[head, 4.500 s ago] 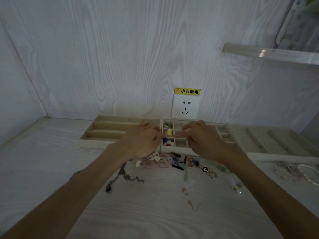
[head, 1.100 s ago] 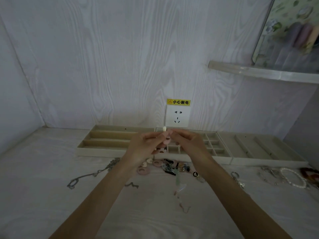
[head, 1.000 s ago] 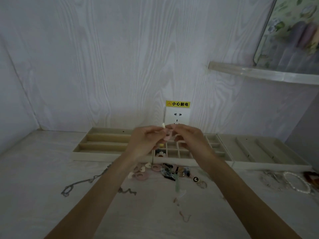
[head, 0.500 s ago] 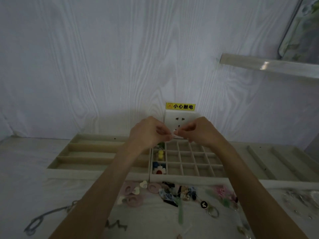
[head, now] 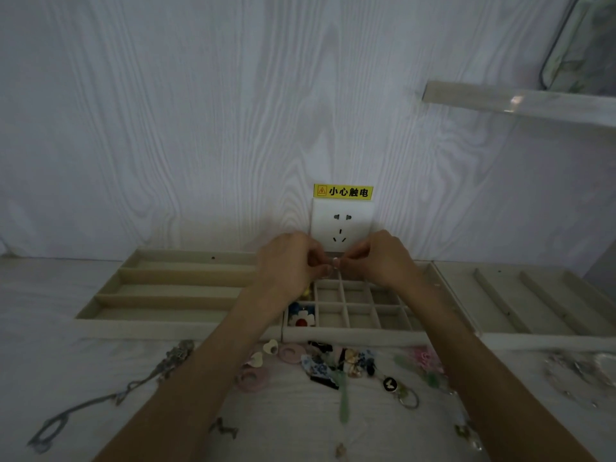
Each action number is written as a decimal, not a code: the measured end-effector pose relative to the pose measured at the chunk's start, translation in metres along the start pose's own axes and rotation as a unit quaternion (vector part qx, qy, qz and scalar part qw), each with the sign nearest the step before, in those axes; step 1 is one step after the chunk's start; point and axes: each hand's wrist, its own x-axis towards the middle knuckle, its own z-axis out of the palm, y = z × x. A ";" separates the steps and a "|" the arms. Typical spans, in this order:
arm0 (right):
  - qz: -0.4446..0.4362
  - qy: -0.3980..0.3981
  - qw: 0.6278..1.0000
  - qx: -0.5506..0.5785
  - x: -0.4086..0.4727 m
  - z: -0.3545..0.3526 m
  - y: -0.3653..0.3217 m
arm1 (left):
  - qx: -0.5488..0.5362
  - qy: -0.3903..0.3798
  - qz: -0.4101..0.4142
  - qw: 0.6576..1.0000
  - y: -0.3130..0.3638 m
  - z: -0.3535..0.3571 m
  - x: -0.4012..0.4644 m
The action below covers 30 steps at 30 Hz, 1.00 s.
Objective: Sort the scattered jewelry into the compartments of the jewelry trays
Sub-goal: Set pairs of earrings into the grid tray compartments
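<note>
While both hands meet above the back rows of the grid tray point(head: 353, 335), a tiny pale piece point(head: 335, 261) sits pinched between them; left hand point(head: 288, 266) and right hand point(head: 383, 258) each have a fingertip grip on it, and its exact kind is too small to tell. The piece hangs directly over the tray's rear cells, so the coming move is judged to be a short drop straight down, either hand equally near. Tray contents: a flower piece point(head: 301, 320) in the front-left cell, something yellow point(head: 306, 291) in the cell behind it, partly hidden by the left wrist; other visible cells hold nothing I can make out. The slot tray point(head: 166, 295) to the left and the slot tray at right point(head: 520, 301) show no items. The unsorted pile point(head: 333, 365) lies on the surface point(head: 50, 345) just in front of the grid tray, with a chain point(head: 110, 395) off to the left.
</note>
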 end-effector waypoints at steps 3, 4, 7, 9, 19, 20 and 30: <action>-0.010 0.010 1.000 0.004 0.000 0.001 0.000 | 0.014 0.015 0.009 1.000 0.001 0.002 0.000; -0.013 0.012 1.000 0.004 0.000 0.001 0.000 | 0.021 0.015 0.015 1.000 0.000 0.001 0.000; -0.020 0.000 1.000 0.000 0.000 0.002 0.001 | 0.072 -0.025 0.041 0.996 -0.001 0.001 0.002; -0.023 -0.002 1.000 -0.001 0.000 0.003 0.001 | 0.087 -0.056 0.044 0.994 -0.003 -0.003 0.004; -0.028 -0.006 0.999 -0.027 0.000 0.012 -0.003 | 0.137 -0.205 0.072 0.966 -0.003 -0.017 0.003; -0.025 -0.001 0.999 -0.037 -0.001 0.013 -0.003 | 0.139 -0.207 0.072 0.966 -0.004 -0.017 0.003; -0.040 0.086 0.987 -0.130 -0.006 0.021 -0.010 | 0.144 -0.200 0.063 0.967 -0.009 -0.015 0.004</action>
